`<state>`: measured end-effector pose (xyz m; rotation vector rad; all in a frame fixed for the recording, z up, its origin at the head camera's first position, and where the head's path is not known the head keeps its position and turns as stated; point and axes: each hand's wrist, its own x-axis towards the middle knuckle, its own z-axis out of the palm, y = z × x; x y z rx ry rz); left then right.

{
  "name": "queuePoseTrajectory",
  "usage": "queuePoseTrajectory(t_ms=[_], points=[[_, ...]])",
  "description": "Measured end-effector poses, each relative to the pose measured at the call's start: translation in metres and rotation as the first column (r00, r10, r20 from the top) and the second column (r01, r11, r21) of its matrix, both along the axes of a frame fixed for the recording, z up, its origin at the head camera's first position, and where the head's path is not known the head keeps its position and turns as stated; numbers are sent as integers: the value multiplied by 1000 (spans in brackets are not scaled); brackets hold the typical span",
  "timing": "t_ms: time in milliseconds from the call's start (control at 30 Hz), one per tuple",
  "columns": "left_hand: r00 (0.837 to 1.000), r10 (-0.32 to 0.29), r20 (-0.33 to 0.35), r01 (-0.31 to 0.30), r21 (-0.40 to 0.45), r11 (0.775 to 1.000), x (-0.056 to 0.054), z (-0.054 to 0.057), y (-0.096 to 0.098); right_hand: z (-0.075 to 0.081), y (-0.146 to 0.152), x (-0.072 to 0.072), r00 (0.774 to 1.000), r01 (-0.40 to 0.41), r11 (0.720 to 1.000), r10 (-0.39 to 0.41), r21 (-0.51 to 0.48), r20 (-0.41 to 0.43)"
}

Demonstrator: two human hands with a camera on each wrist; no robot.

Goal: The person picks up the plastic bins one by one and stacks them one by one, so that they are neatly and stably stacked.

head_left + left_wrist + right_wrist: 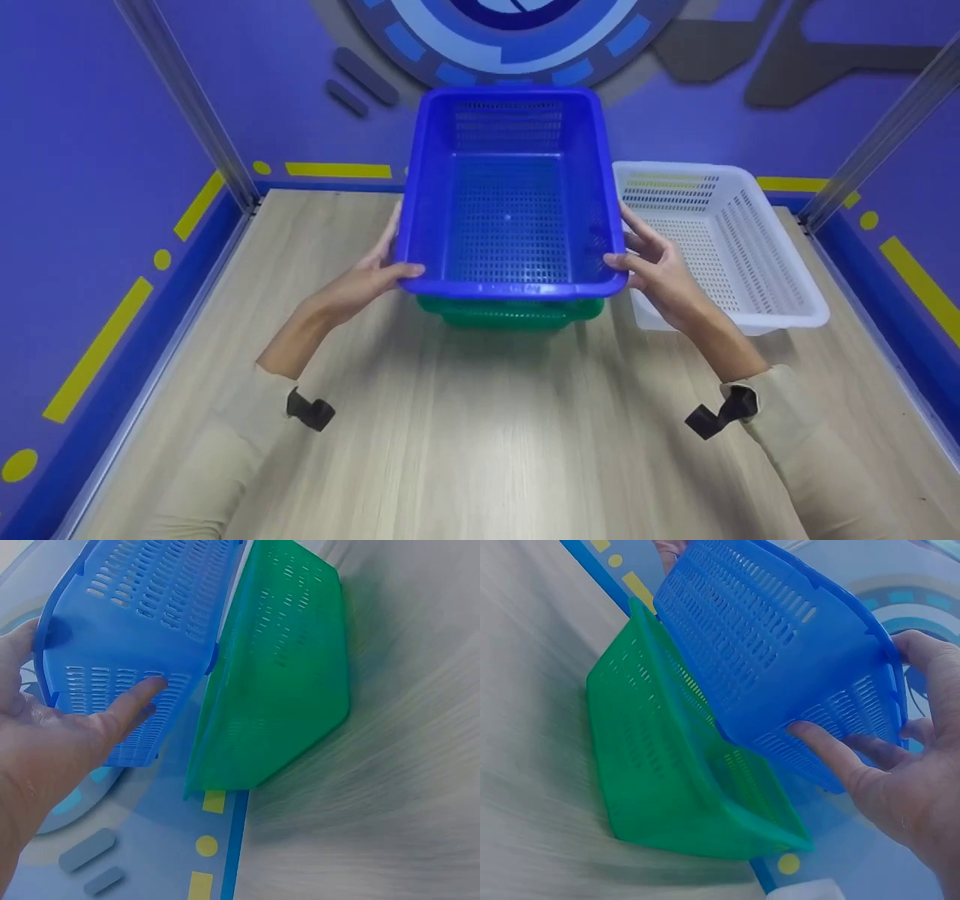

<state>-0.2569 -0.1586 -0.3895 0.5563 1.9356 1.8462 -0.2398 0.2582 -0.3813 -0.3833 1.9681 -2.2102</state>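
Observation:
A blue plastic basket point(517, 289) with slotted sides is held up by both hands, its open top facing the head camera. My left hand point(360, 283) grips its left side near the front corner, thumb over the rim and fingers along the outer wall. At the opposite side my right hand point(664, 281) holds it the same way, fingertips against the slotted wall in the right wrist view. Below the blue basket, a green basket point(660, 787) stands upright on the table. The blue one hangs tilted above its opening, hiding most of it in the head view.
To the right, a white slotted basket point(784, 319) stands on the wooden table point(480, 442), close by my right hand. Blue printed panels point(67, 187) with metal corner posts point(187, 97) enclose the table at the back and both sides.

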Motion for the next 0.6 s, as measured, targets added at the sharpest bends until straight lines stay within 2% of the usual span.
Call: queuePoseTrajectory(t_ms=[100,233,400,600], points=[[1000,26,-12,-26,-53,998,1,-2,2,-3,3,-1,1000,-8,1000,8,-1,6],[1000,29,-3,-29,-60,998,0,-5,4,-6,6,-1,1000,-16,1000,16,-7,18],[999,35,8,-35,-55,998,-4,-8,7,-9,9,-1,999,-13,1000,14,-10,38],[1000,16,15,-16,1,1000,-10,-10,12,-13,12,-4,996,-1,999,6,-53,92]])
